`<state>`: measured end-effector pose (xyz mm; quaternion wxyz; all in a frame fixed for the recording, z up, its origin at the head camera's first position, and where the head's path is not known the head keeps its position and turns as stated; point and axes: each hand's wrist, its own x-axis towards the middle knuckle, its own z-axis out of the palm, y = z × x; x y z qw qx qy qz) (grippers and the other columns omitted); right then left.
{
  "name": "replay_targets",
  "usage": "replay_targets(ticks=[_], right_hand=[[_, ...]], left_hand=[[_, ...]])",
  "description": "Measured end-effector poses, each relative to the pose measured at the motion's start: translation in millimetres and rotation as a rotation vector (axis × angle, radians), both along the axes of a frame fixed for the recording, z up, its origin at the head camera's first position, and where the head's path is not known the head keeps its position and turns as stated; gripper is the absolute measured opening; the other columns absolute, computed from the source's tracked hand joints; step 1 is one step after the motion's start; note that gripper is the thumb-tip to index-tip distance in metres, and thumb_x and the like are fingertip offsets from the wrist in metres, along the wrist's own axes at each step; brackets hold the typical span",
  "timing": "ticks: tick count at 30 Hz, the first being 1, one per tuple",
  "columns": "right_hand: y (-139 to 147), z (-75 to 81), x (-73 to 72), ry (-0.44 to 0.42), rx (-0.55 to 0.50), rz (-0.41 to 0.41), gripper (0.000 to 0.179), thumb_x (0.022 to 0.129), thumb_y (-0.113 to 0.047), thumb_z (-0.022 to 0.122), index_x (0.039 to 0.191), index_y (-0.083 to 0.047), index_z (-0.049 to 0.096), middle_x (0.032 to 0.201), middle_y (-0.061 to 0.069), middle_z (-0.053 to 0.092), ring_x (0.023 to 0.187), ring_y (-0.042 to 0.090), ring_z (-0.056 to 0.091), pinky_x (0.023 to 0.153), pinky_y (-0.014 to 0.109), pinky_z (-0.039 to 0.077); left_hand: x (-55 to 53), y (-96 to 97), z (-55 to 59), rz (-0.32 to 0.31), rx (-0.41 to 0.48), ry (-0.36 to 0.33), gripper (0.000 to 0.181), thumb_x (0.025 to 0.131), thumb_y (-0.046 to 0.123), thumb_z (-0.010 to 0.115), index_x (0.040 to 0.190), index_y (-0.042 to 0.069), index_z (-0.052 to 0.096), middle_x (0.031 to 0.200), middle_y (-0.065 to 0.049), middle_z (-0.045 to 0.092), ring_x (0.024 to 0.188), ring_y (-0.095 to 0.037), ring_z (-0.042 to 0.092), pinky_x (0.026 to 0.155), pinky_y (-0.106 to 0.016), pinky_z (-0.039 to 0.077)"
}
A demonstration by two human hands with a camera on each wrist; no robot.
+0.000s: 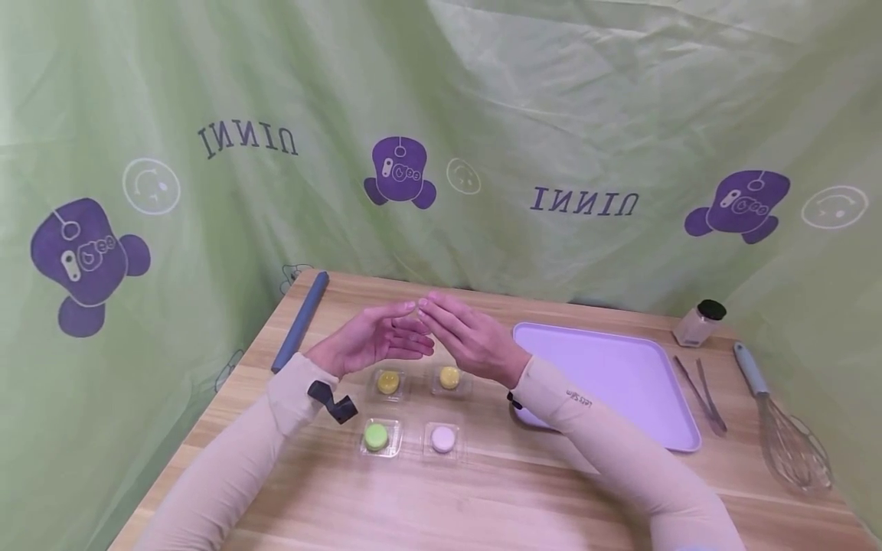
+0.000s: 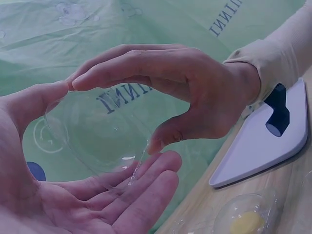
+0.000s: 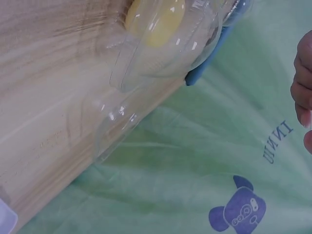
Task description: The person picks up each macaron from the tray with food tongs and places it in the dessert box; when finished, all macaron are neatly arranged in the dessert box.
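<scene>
Both hands hold a clear, round-sided plastic container (image 2: 97,141) between them, above the table. The left hand (image 1: 375,338) has its thumb at the container's upper edge and its fingers under it. The right hand (image 1: 475,340) arches over from the other side, with fingertips at the top and thumb at the lower edge. The head view barely shows the container. Just below the hands are two yellow macarons (image 1: 388,383) in clear plastic cases. Nearer the person lie a green macaron (image 1: 376,436) and a pale pink macaron (image 1: 443,438), each in its own case.
A lilac tray (image 1: 620,383) lies on the table (image 1: 413,505) beneath the right forearm. Beyond it are a black-lidded jar (image 1: 699,324), tongs (image 1: 703,394) and a whisk (image 1: 785,428). A blue rolling-pin-like bar (image 1: 301,321) lies at left. A green curtain (image 1: 331,76) hangs behind.
</scene>
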<state>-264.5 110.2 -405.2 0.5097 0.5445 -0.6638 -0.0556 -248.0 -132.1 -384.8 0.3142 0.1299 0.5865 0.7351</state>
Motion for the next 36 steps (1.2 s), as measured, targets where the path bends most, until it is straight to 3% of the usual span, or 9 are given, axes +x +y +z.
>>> replay_targets(ticks=[3,5,9,13,17,20,24,31,36], right_hand=[[-3,1.9,1.7,-0.036,-0.011,0.027,0.048,0.091,0.003,0.05,0.139,0.007,0.055,0.141,0.02,0.061,0.132,0.032,0.059,0.118,0.039,0.046],[-6,5.2,4.7,-0.126,-0.04,0.073,0.052,0.089,-0.004,0.059,0.139,0.009,0.053,0.143,0.023,0.058,0.133,0.035,0.057,0.119,0.041,0.045],[-11,12.9,15.0,-0.523,-0.18,0.208,0.083,0.079,-0.018,0.08,0.145,0.013,0.04,0.151,0.029,0.046,0.143,0.039,0.046,0.124,0.044,0.038],[-12,16.3,28.2,-0.941,-0.365,0.296,0.1,0.076,-0.02,0.085,0.155,0.006,0.03,0.161,0.024,0.036,0.151,0.036,0.036,0.128,0.044,0.031],[-12,11.2,40.2,-1.186,-0.407,0.318,0.095,0.082,-0.025,0.083,0.157,-0.001,0.03,0.163,0.021,0.035,0.151,0.035,0.037,0.126,0.044,0.035],[-14,2.3,48.2,-1.299,-0.373,0.332,0.095,0.082,-0.022,0.083,0.157,-0.001,0.029,0.162,0.022,0.035,0.15,0.036,0.038,0.124,0.045,0.038],[-20,-10.0,59.7,-1.348,-0.314,0.341,0.095,0.079,-0.013,0.084,0.156,0.0,0.031,0.161,0.021,0.038,0.147,0.036,0.041,0.121,0.046,0.042],[-22,-27.7,71.3,-1.266,-0.286,0.341,0.087,0.074,-0.007,0.087,0.149,0.003,0.043,0.152,0.02,0.051,0.139,0.035,0.052,0.116,0.044,0.048],[-26,-37.0,77.5,-1.239,-0.256,0.323,0.083,0.072,-0.009,0.089,0.144,0.003,0.049,0.146,0.019,0.058,0.136,0.033,0.056,0.117,0.043,0.047]], left_hand=[[1.1,-3.2,-1.4,0.016,-0.026,0.052,0.044,0.103,0.037,0.051,0.13,0.003,0.061,0.118,-0.017,0.074,0.108,-0.026,0.073,0.107,-0.043,0.056],[2.8,-6.7,-1.3,0.038,-0.078,0.156,0.046,0.104,0.034,0.051,0.134,0.001,0.058,0.125,-0.02,0.07,0.112,-0.026,0.072,0.107,-0.041,0.056],[13.5,-15.9,5.0,0.154,-0.249,0.496,0.05,0.097,0.025,0.067,0.139,0.001,0.056,0.134,-0.022,0.066,0.12,-0.03,0.068,0.109,-0.043,0.054],[29.5,-24.1,12.8,0.259,-0.432,0.859,0.069,0.08,0.022,0.087,0.14,0.007,0.058,0.134,-0.012,0.069,0.122,-0.031,0.067,0.109,-0.044,0.054],[44.9,-30.3,12.5,0.275,-0.514,1.111,0.077,0.07,0.022,0.094,0.137,0.006,0.06,0.13,-0.009,0.071,0.119,-0.025,0.069,0.106,-0.036,0.056],[55.8,-34.2,6.6,0.257,-0.539,1.174,0.078,0.068,0.022,0.095,0.136,0.004,0.06,0.129,-0.009,0.071,0.118,-0.024,0.069,0.105,-0.035,0.056],[67.9,-37.4,-5.9,0.218,-0.554,1.196,0.078,0.069,0.023,0.095,0.136,0.003,0.06,0.13,-0.011,0.07,0.119,-0.025,0.069,0.105,-0.036,0.057],[81.7,-38.1,-23.8,0.18,-0.534,1.187,0.078,0.069,0.025,0.094,0.135,0.0,0.06,0.129,-0.013,0.071,0.116,-0.025,0.07,0.103,-0.038,0.058],[90.2,-42.0,-33.3,0.16,-0.606,1.147,0.08,0.069,0.029,0.094,0.136,0.003,0.06,0.133,-0.013,0.069,0.119,-0.026,0.069,0.104,-0.041,0.058]])
